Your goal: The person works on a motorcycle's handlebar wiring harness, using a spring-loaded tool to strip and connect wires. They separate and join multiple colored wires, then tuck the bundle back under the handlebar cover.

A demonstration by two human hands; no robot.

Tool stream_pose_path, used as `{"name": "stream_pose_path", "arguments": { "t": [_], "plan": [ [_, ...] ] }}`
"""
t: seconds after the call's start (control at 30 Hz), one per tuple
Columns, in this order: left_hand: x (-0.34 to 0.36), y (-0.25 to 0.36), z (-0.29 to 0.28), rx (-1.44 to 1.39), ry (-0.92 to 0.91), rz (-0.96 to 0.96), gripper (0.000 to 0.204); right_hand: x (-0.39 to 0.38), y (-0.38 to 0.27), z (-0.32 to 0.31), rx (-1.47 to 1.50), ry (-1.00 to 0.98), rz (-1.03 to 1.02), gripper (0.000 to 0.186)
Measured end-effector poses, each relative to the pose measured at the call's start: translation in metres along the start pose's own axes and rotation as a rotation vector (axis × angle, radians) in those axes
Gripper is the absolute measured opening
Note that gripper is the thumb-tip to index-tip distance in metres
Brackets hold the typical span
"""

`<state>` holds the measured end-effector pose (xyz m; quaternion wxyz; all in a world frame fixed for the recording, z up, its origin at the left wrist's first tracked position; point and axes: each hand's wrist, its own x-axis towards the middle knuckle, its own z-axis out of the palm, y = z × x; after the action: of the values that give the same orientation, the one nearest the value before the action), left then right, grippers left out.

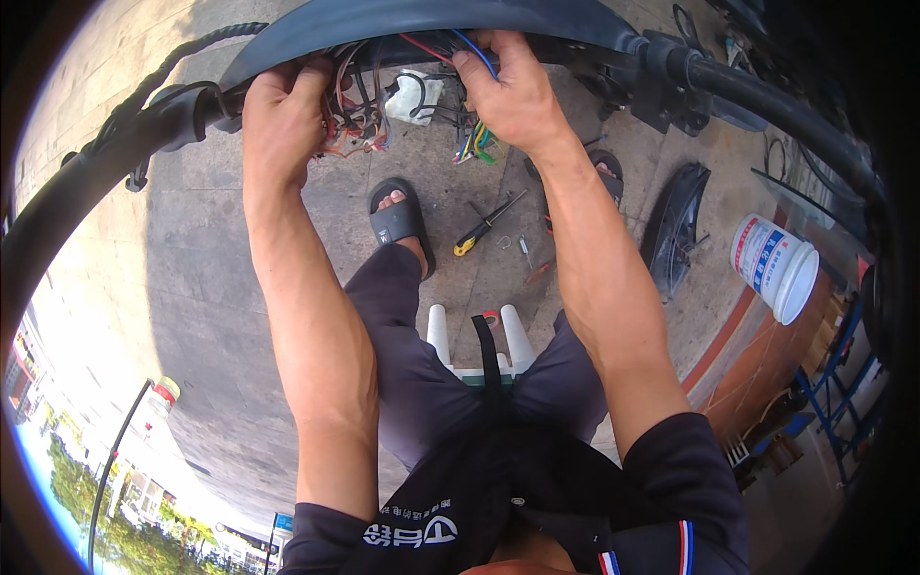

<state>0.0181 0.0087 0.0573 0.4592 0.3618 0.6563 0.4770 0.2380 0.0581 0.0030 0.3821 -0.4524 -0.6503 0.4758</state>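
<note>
Black handlebars with a dark curved cover [431, 21] stretch across the top of the view. Under the cover hangs a tangle of thin wires [356, 110], mostly red, orange and black. My left hand [283, 120] is closed at the cover's lower left edge, beside the tangle; its fingertips are hidden there. My right hand [513, 91] reaches under the right part, thumb bent in against partly hidden fingers. A red wire [426, 48] runs to that thumb, and a blue wire [477, 55] crosses the hand. Below it dangle yellow, green and blue wire ends [475, 144].
A yellow-and-black screwdriver [489, 222] and small metal parts lie on the paved floor between my sandalled feet. To the right are a dark curved panel [676, 230] and a tipped white bucket [774, 268]. A white-legged stool [517, 337] shows between my knees.
</note>
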Motion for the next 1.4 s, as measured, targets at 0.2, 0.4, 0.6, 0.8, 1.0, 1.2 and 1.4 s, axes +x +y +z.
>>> {"name": "stream_pose_path", "arguments": {
  "t": [0.2, 0.4, 0.6, 0.8, 1.0, 1.2, 1.4],
  "plan": [
    [0.002, -0.004, -0.004, -0.009, -0.001, 0.001, 0.029, -0.009, 0.004, 0.006, 0.148, 0.005, 0.123, 0.037],
    [0.004, -0.005, -0.008, 0.002, -0.035, -0.010, 0.028, -0.012, -0.007, 0.011, 0.092, -0.027, -0.206, 0.035],
    [0.003, -0.006, -0.008, -0.083, -0.050, -0.005, 0.027, -0.015, -0.020, 0.006, -0.041, -0.097, -0.134, 0.025],
    [0.005, -0.006, -0.010, -0.105, -0.088, -0.001, 0.028, -0.020, -0.029, 0.012, -0.397, -0.135, -0.064, 0.046],
    [0.003, -0.004, -0.007, -0.115, -0.046, -0.024, 0.028, -0.020, -0.032, 0.018, -0.507, -0.199, 0.044, 0.041],
    [0.002, -0.003, -0.006, -0.124, -0.017, 0.003, 0.028, -0.020, -0.028, 0.015, -0.515, -0.233, 0.004, 0.028],
    [0.005, -0.010, -0.008, -0.071, 0.008, 0.034, 0.027, -0.017, -0.026, 0.003, -0.406, -0.361, -0.006, 0.024]
  ]
}}
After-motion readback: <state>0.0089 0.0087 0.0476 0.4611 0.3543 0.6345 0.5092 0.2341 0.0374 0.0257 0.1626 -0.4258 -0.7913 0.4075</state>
